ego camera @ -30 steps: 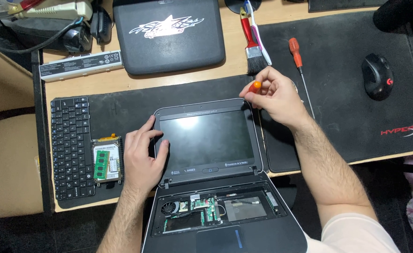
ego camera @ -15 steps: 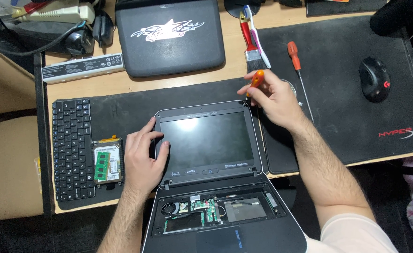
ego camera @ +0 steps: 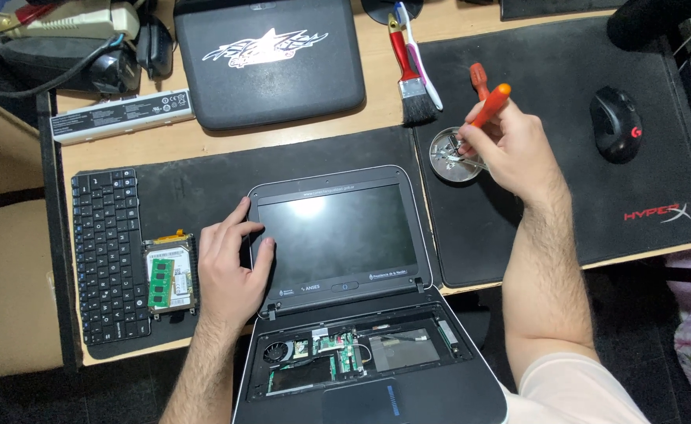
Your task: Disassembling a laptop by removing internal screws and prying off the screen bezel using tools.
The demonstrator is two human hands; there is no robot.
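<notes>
A small grey laptop [ego camera: 337,235] lies open in front of me, its screen flat on the black mat and its base [ego camera: 361,361] opened with the circuit board showing. My left hand [ego camera: 231,267] rests on the left bezel of the screen, thumb on the glass. My right hand [ego camera: 510,145] holds an orange-handled screwdriver [ego camera: 490,104] and hovers over a small round metal dish [ego camera: 449,155] of screws, fingertips at its rim.
A detached black keyboard [ego camera: 108,255] lies at the left, with a hard drive and green memory stick [ego camera: 169,276] beside it. Behind sit a second closed laptop [ego camera: 271,59], a battery [ego camera: 122,116], a brush [ego camera: 410,74], another red screwdriver [ego camera: 479,78] and a black mouse [ego camera: 616,124].
My right hand has moved with the screwdriver from the screen's top right corner to the right, over the metal dish. My left hand has stayed on the screen's left edge.
</notes>
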